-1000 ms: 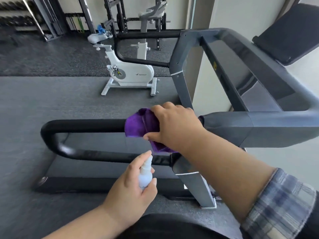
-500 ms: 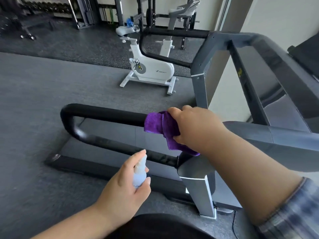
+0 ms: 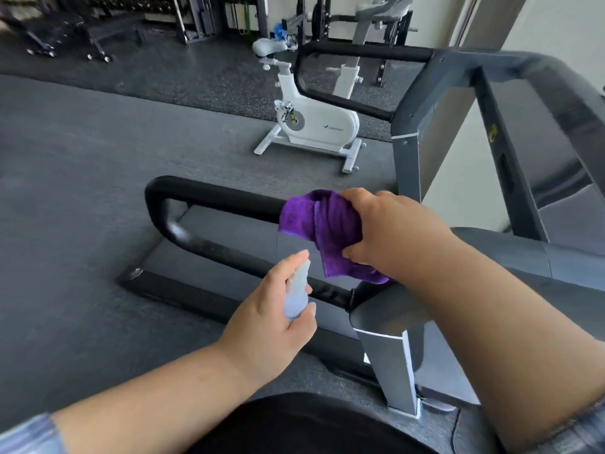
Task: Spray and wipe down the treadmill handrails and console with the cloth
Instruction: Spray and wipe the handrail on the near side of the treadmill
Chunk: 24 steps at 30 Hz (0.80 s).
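Your right hand (image 3: 389, 234) clamps the purple cloth (image 3: 322, 231) around the black handrail (image 3: 222, 198), center frame; left hand (image 3: 275, 309) grips the spray bottle (image 3: 296, 290). Slide firmly leftward toward the bend.

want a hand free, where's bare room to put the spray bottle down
Bare floor lies left of the black handrail, up to the white bike. The deck strip inside the handrail loop is free. Crowded: the right hand grips the purple cloth there.

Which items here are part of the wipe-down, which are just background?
In use:
- purple cloth, gripped by right hand
- spray bottle, held by left hand
- black handrail

Background:
- white exercise bike
- weight racks
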### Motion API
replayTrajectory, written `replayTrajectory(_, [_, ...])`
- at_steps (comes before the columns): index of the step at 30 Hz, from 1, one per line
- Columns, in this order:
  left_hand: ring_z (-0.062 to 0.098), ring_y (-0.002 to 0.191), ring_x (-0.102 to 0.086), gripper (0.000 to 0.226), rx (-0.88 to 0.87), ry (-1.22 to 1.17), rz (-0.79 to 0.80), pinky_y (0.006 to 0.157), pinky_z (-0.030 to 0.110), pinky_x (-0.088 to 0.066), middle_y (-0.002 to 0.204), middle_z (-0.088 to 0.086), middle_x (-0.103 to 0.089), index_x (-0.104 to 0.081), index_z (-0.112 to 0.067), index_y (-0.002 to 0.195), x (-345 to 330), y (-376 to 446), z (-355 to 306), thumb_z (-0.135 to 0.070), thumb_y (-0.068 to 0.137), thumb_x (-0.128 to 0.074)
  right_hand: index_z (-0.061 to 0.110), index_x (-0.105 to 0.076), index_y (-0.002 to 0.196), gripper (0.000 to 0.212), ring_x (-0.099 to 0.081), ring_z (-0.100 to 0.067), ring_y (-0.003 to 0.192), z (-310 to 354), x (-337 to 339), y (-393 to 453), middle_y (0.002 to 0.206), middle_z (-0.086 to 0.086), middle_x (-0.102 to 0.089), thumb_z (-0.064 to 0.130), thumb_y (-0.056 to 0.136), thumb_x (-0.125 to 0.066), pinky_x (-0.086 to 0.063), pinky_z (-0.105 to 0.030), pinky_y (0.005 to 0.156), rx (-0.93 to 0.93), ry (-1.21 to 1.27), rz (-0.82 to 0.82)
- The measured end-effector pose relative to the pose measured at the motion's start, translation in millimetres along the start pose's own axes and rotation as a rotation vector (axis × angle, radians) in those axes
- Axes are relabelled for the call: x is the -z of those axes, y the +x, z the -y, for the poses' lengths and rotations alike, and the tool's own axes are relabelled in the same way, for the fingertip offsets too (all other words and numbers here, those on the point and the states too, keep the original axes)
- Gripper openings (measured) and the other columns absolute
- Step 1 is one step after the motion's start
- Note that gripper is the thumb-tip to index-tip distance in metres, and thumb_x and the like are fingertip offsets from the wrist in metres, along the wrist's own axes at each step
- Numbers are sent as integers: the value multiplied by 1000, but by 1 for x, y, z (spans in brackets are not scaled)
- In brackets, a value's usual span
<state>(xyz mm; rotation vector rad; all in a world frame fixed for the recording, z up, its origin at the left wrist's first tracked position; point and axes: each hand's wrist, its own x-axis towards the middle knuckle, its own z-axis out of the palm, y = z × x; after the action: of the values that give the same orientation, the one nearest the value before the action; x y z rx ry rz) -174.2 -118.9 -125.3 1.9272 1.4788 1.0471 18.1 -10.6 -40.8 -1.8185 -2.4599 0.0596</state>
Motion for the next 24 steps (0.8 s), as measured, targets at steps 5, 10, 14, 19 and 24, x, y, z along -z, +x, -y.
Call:
replayTrajectory(5, [-16, 106, -51, 64, 41, 30, 25, 92, -1, -30, 118, -27, -51, -21, -64, 132, 11, -15, 10, -40, 81, -52, 29, -45, 127, 60, -54, -29, 79, 20, -8, 6, 90, -1, -53, 50, 75, -68, -38, -34, 61, 36, -184, -104])
replayTrajectory(10, [-15, 106, -52, 72, 79, 38, -26, 89, 0, -32, 120, -30, -49, -13, -76, 128, 22, -17, 18, -39, 82, -53, 23, -46, 111, 48, -45, -27, 68, 42, -9, 20, 75, 2, -37, 47, 76, -68, -31, -34, 57, 45, -225, -79])
replayTrajectory(14, [-17, 107, -51, 72, 81, 58, -26, 89, -1, -31, 120, -31, -48, -10, -79, 127, 26, -16, 21, -40, 82, -52, 22, -36, 99, 46, -43, -27, 67, 64, -9, 31, 70, 2, -29, 49, 79, -66, -31, -37, 66, 61, -234, -63])
replayTrajectory(19, [-19, 109, -48, 63, 98, 76, 8, 90, -3, -29, 120, -33, -47, -18, -70, 130, 34, -14, 25, -44, 83, -50, 18, -48, 112, 47, -44, -27, 74, 84, -10, 48, 83, 0, -36, 45, 80, -69, -35, -38, 65, 79, -199, -12])
replayTrajectory(24, [-19, 109, -48, 59, 134, 88, 2, 89, -4, -29, 117, -31, -50, -24, -58, 132, 49, -16, 39, -41, 82, -52, 16, -51, 116, 49, -44, -25, 81, 103, -14, 62, 96, -2, -39, 42, 80, -70, -33, -38, 66, 81, -223, 0])
